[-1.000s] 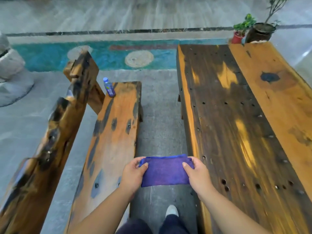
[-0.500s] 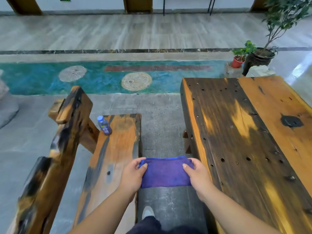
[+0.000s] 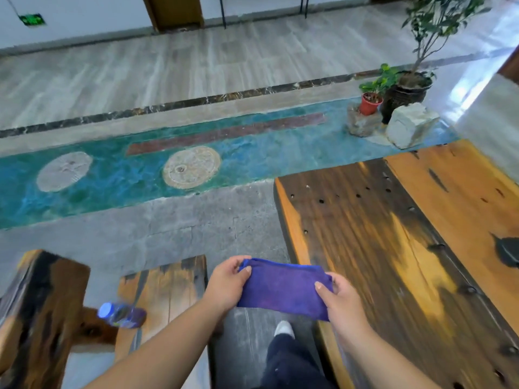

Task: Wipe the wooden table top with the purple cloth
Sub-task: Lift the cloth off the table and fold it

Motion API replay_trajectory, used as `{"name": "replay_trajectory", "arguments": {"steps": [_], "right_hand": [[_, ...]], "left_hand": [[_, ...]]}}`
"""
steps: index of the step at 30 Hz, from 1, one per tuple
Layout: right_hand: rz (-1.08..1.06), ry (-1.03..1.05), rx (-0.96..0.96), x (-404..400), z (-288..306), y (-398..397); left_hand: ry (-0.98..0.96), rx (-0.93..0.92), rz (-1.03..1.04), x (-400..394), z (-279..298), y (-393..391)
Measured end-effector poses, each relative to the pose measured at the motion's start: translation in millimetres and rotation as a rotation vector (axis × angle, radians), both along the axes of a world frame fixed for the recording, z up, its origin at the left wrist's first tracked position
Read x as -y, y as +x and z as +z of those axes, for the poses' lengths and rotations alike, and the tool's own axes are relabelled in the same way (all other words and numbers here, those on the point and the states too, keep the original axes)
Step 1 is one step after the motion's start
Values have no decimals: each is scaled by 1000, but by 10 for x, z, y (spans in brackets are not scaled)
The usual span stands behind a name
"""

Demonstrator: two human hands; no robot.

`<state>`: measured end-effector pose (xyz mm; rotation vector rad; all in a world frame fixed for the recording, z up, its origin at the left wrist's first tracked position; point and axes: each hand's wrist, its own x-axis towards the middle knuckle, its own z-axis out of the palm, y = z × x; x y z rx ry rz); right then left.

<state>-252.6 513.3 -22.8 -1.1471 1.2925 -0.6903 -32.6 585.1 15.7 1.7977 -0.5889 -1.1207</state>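
Note:
I hold a folded purple cloth [image 3: 283, 289] stretched between both hands, in the air over the gap between bench and table. My left hand [image 3: 226, 282] pinches its left end and my right hand [image 3: 341, 300] pinches its right end. The wooden table top [image 3: 393, 248], dark brown and orange with small round holes, fills the right side. The cloth's right end hangs just above the table's near left edge without touching the top.
A wooden bench [image 3: 165, 287] with a tall backrest [image 3: 42, 313] stands at the left, a plastic water bottle [image 3: 120, 315] on its seat. My shoe [image 3: 283, 329] is on the grey floor between them. Potted plants [image 3: 393, 88] and rocks [image 3: 410, 124] lie beyond the table's far end.
The view has tilted up and moved forward, so the table's far end and the bench's end are closer. Both hands keep hold of the cloth, now shifted slightly right toward the table.

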Motion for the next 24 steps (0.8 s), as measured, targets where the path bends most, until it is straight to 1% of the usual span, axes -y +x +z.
{"name": "replay_trajectory", "arguments": {"steps": [4, 5, 8, 10, 13, 16, 19, 24], "right_hand": [[-80, 56, -3, 634, -53, 187], [-143, 80, 3, 962, -170, 232], [-208, 140, 8, 1168, -192, 353], [-292, 164, -9, 1369, -368, 429], [-372, 218, -42, 1591, -528, 608], [-539, 298, -67, 1769, -743, 831], [-744, 351, -75, 1943, -857, 1081], [-939, 411, -117, 2190, -801, 1360]], "left_hand": [[91, 78, -153, 1014, 72, 228], [104, 89, -202, 1479, 29, 297], [134, 105, -289, 1869, 84, 382], [161, 125, -399, 2302, -7, 467], [197, 201, -619, 2961, -179, 608], [206, 192, -791, 3612, -450, 662], [224, 190, -950, 4099, -633, 667], [219, 177, -1117, 4558, -760, 681]]}}
